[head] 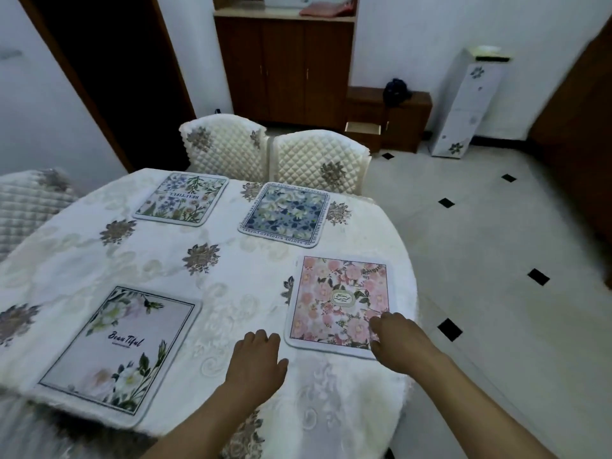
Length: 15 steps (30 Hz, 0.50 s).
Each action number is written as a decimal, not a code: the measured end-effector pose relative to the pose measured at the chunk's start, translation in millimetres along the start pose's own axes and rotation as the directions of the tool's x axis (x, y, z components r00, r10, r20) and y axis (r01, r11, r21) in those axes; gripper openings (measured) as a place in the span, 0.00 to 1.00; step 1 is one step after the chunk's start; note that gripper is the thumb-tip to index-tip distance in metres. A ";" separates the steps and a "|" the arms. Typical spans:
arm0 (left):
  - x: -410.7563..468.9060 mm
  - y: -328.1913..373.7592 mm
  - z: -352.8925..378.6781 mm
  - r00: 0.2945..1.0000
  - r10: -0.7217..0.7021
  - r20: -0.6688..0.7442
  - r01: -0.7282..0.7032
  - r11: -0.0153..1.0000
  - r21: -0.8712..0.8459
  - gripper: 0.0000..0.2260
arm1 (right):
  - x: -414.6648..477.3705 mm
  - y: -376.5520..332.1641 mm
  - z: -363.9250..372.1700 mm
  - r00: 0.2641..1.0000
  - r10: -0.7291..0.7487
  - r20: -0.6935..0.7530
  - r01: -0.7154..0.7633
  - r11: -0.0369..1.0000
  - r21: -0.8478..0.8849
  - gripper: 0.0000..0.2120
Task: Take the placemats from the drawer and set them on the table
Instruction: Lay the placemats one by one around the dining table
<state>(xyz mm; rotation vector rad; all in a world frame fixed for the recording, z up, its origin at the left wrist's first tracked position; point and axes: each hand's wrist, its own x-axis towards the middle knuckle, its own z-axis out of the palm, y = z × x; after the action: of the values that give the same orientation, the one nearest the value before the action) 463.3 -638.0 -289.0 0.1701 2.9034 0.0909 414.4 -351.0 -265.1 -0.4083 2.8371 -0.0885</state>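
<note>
Four floral rectangular placemats [284,215] lay on the white-clothed round table [165,260] — seemingly done. Left hand [256,356] rested loose and empty; right hand [395,339] touched the pink mat [337,293]'s corner, grip unclear.

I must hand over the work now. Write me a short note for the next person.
Left hand: rests on the table beside the pink placemat, holding nothing.
Right hand: on that mat's near right corner; grip unclear.
Done: four mats lie flat: pink, blue placemat, far floral placemat, near white placemat.
Left: maybe straighten the pink one; the drawer stands open behind.
</note>
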 end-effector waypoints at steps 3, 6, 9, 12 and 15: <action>23.9 22.7 12.3 0.996 -0.084 -0.017 0.084 0.996 -0.006 0.15 | 52.1 33.1 5.7 0.990 -0.137 0.030 0.138 0.990 -0.035 0.13; 44.8 48.6 17.8 0.982 -0.185 -0.028 0.185 0.983 0.003 0.14 | 105.9 61.2 6.5 0.953 -0.299 0.057 0.302 0.951 -0.071 0.15; 57.7 80.0 21.3 0.945 -0.327 0.002 0.327 0.945 -0.004 0.16 | 143.8 84.9 4.3 0.876 -0.465 0.127 0.479 0.870 -0.116 0.14; 62.3 108.1 21.6 0.904 -0.428 0.022 0.428 0.903 -0.018 0.17 | 162.7 99.3 -0.3 0.799 -0.576 0.175 0.597 0.794 -0.114 0.13; 62.4 133.2 20.2 0.866 -0.499 0.033 0.500 0.864 -0.050 0.18 | 176.8 105.2 -6.2 0.743 -0.634 0.216 0.664 0.737 -0.126 0.13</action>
<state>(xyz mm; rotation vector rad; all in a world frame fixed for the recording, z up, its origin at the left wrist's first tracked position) 422.1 -497.4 -312.7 -0.5906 2.8169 0.0809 221.3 -300.3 -315.2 -1.3823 2.4097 0.0868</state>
